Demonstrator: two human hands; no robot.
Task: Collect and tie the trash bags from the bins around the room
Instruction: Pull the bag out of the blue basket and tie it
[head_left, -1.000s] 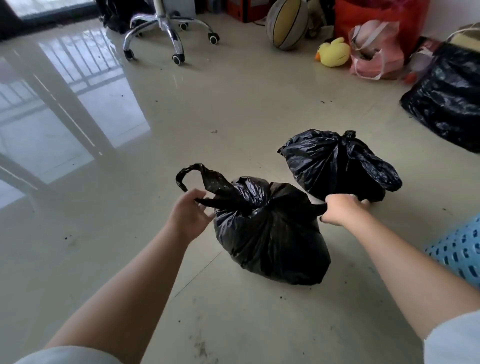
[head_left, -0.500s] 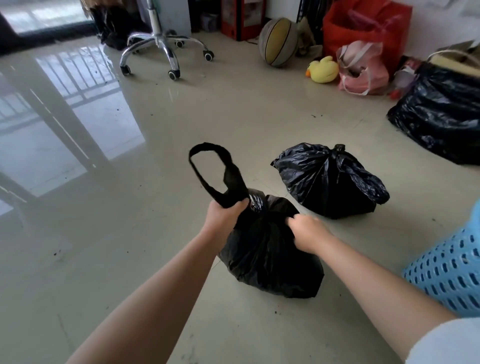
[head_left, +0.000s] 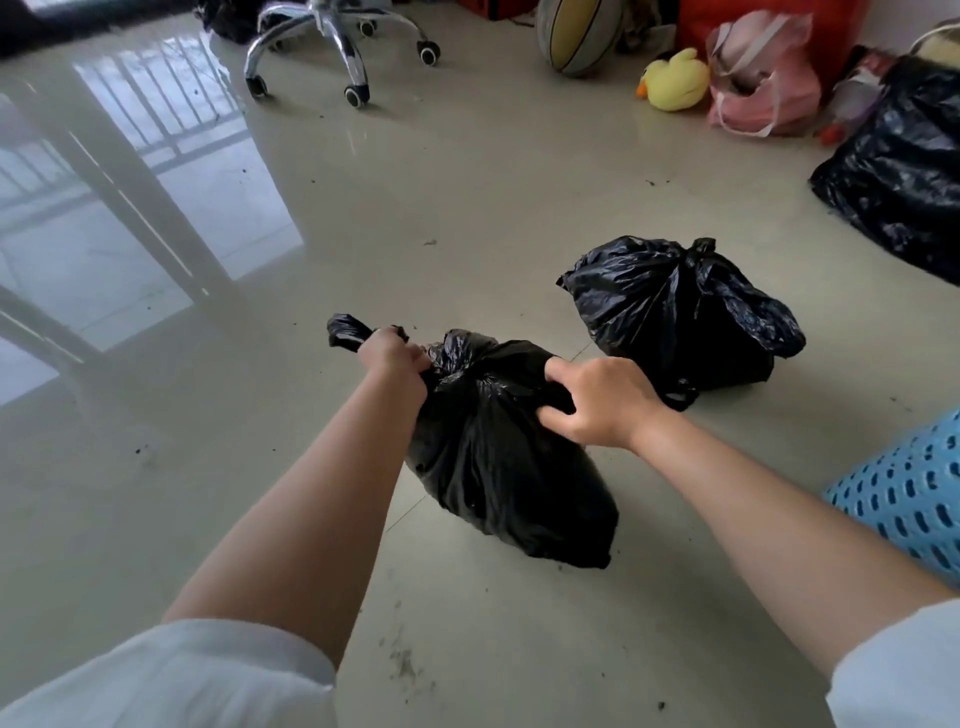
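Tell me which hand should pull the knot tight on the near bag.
Probably the left hand: it already grips the bag's twisted handle, whose end sticks out past the fist. The right hand pinches plastic at the near bag's neck, better placed to steady it.

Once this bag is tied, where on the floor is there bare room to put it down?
Bare floor lies between the near bag, the tied bag and the chair base. More lies left of the left hand. The far right is crowded: ball, yellow duck, pink bag, large black bag.
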